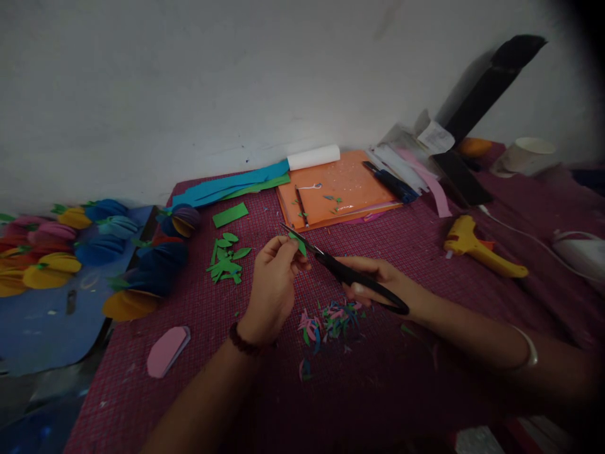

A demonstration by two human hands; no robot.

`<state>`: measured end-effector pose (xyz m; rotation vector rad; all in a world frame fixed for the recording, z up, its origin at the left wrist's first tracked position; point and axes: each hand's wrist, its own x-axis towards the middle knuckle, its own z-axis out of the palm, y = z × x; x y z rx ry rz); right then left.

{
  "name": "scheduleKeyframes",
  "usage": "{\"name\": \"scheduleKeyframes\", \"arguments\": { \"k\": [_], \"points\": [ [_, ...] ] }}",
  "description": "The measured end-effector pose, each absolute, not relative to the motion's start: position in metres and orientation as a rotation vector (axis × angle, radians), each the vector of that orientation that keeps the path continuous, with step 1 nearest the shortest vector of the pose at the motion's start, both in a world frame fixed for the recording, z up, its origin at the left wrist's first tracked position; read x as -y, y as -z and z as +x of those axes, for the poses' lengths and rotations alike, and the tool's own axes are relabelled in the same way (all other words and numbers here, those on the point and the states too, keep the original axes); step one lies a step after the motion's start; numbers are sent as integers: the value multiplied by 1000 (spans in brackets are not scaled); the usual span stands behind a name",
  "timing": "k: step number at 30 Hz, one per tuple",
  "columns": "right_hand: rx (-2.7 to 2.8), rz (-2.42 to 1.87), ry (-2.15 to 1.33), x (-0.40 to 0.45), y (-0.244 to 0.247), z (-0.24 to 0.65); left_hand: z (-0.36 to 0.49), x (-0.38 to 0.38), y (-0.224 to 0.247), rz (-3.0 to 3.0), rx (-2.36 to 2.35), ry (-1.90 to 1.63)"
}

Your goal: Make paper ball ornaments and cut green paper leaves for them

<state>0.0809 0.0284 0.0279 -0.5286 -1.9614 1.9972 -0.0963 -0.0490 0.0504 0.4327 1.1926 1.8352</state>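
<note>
Between the fingertips of my left hand (278,274) is a small green paper leaf (298,243). My right hand (378,280) grips black-handled scissors (354,275), whose blades point up and left and lie against the leaf. Left of my left hand, several cut green paper pieces (227,265) form a loose pile, some of them leaf-shaped. A green paper rectangle (230,215) lies just behind that pile. Below my hands is a scatter of pink, green and blue paper scraps (331,321).
Folded-paper balls (51,271) in several colours crowd the left side. A pink paper stack (166,352) lies front left. At the back are blue paper strips (231,183), an orange sheet (340,189) and a utility knife (390,183). A yellow glue gun (482,246) rests at right.
</note>
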Motion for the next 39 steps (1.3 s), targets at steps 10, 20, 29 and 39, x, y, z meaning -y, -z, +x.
{"name": "scheduleKeyframes", "arguments": {
  "k": [10, 20, 29, 39],
  "points": [
    [1983, -564, -2004, -29, -29, 82, -102, 50, -47, 661, -1338, -1838],
    [2017, -595, -1987, -28, -29, 81, -103, 49, -45, 635, -1339, -1823],
    [1969, -584, -2032, -27, -26, 80, -101, 49, -48, 585, -1356, -1823],
    [2108, -623, -1800, -36, -29, 80, -102, 49, -45, 605, -1315, -1810]
  ]
}}
